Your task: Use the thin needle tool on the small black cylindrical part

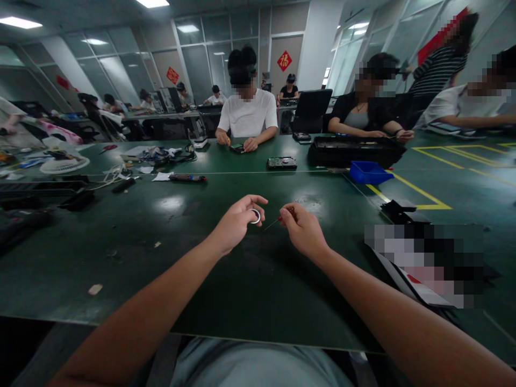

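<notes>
Above the green table (201,279), my left hand (237,223) is closed on a small white ring (255,216), held between thumb and curled fingers, with the index finger stretched out over it. Just to the right, my right hand (304,228) pinches a thin rod (271,224) that points down and left toward the left hand. Something dark red shows among the right fingers at the rod's upper end; its kind is not clear. The tip of the rod and the white ring are apart. Both hands are raised over the middle of the near table.
A hard drive (282,162), a blue bin (368,172) and a long black casing (355,152) lie ahead. Papers (427,290) are at right. Cables and a white fan part (64,164) clutter the left. A co-worker in white (250,115) sits opposite.
</notes>
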`<state>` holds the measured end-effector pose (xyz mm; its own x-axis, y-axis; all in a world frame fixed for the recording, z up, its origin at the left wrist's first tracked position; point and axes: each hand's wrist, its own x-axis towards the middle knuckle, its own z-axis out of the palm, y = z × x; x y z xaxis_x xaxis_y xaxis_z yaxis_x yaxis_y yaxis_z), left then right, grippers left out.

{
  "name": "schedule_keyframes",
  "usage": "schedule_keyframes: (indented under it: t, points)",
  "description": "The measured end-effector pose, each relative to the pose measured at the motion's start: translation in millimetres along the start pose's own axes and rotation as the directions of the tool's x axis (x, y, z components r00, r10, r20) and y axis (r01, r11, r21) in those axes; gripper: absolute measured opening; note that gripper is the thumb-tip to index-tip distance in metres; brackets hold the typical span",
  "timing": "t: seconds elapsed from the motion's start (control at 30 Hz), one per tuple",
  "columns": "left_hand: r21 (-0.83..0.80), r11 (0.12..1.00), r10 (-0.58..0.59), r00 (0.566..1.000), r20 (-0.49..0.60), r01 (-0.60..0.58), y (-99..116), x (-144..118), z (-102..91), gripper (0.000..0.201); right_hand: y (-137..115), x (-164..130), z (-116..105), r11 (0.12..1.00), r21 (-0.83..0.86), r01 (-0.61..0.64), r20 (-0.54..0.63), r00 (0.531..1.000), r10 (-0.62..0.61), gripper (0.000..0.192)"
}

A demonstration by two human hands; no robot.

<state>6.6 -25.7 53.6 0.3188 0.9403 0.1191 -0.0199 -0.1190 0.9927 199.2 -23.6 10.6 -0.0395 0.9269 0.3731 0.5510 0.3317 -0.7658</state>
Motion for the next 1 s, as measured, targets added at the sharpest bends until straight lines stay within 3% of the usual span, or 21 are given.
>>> schedule_keyframes:
  t: [0.17,0.3,0.43,0.53,0.63,0.83,1.0]
  points:
    - [0.210,0.977,0.015,0.994,0.108,-0.038,-11.9,-2.9,6.2,0.041,0.3,-0.5,0.6,1.000,0.003,0.002,-0.016,1.000,-0.002,0.022]
    - [0.513,0.851,0.051,0.989,0.136,-0.114,-36.1,1.6,-3.6,0.062,0.8,-0.9,2.1,1.000,0.021,-0.005,-0.013,1.000,0.005,0.024]
    - [0.677,0.722,0.125,0.990,0.071,-0.139,-61.3,10.7,-16.4,0.041,-1.6,-0.9,1.8,1.000,-0.001,-0.014,0.006,1.000,0.014,0.022]
    - [0.728,0.656,0.167,0.979,0.116,-0.198,-68.9,16.9,-26.0,0.031,-5.2,-1.1,0.0,0.999,-0.032,-0.019,0.016,1.000,0.019,0.027]
    - [0.756,0.609,0.201,0.968,0.148,-0.242,-70.9,20.4,-33.9,0.033,-6.8,-1.9,-1.1,1.000,-0.027,-0.013,-0.005,1.000,0.013,0.030]
    - [0.736,0.653,0.211,0.976,0.047,-0.177,-76.7,22.0,-43.2,0.037,-2.9,-3.4,1.3,0.959,0.285,0.006,-0.067,0.998,0.014,0.024]
    - [0.709,0.677,0.220,0.974,0.062,-0.198,-74.2,19.6,-41.7,0.035,-1.2,-3.4,4.7,0.951,0.308,-0.001,-0.054,0.998,0.019,0.025]
